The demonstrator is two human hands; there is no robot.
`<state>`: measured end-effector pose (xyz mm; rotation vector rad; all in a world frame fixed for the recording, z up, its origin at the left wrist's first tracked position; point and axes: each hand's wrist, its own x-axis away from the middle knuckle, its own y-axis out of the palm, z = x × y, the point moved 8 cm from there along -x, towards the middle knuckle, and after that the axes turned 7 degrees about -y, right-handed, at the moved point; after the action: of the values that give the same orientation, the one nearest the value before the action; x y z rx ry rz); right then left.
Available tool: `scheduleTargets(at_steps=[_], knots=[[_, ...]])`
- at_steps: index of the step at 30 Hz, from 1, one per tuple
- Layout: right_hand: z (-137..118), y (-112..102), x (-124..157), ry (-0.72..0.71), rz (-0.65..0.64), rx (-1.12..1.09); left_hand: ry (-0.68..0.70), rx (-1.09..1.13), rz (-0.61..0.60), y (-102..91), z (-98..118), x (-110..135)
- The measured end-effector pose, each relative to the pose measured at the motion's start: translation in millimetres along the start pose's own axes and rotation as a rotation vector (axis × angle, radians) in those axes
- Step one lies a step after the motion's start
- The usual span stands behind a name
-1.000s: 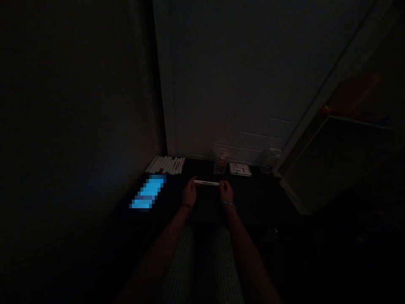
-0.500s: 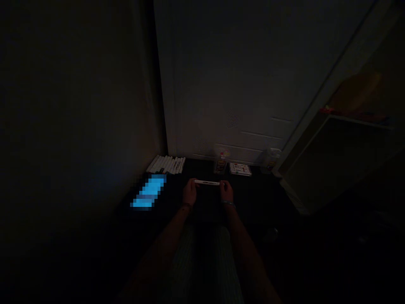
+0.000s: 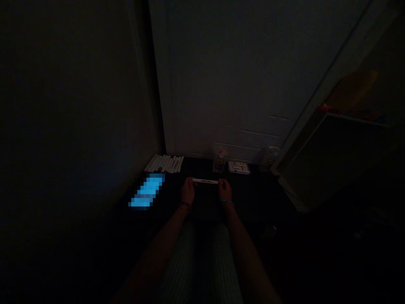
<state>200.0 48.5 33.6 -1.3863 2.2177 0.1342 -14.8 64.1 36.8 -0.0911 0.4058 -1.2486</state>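
Note:
In a very dark room, I hold a white marker pen (image 3: 205, 181) level in front of me. My left hand (image 3: 188, 192) pinches its left end and my right hand (image 3: 225, 191) pinches its right end. Both hands sit over a dark floor, just above my knees in pale striped trousers (image 3: 198, 261). A row of several white markers (image 3: 165, 164) lies side by side on the floor to the far left of my hands.
A glowing blue screen (image 3: 147, 192) lies on the floor to the left. Small bottles (image 3: 219, 161) and a flat pack (image 3: 238, 167) stand by the white door (image 3: 240, 84). A dark box-like piece of furniture (image 3: 332, 160) is at right.
The view has shifted slightly; both hands and the marker stay in nearly the same pose.

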Motion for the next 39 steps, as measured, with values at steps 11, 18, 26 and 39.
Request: scheduleTargets(at_steps=[11, 18, 26, 39], knots=[[4.5, 1.3, -1.0, -0.020, -0.017, 0.025, -0.012, -0.023, -0.009, -1.4, 3.7, 0.1], [2.1, 1.6, 0.0, -0.036, -0.032, 0.010, 0.019, -0.049, -0.003, -0.1, 1.4, -2.0], [5.9, 2.9, -0.8, -0.028, -0.035, 0.006, 0.038, -0.042, 0.005, 0.0, 1.7, -2.0], [3.4, 1.6, -0.5, -0.033, -0.032, -0.001, 0.048, -0.032, -0.009, 1.1, 2.3, -2.3]])
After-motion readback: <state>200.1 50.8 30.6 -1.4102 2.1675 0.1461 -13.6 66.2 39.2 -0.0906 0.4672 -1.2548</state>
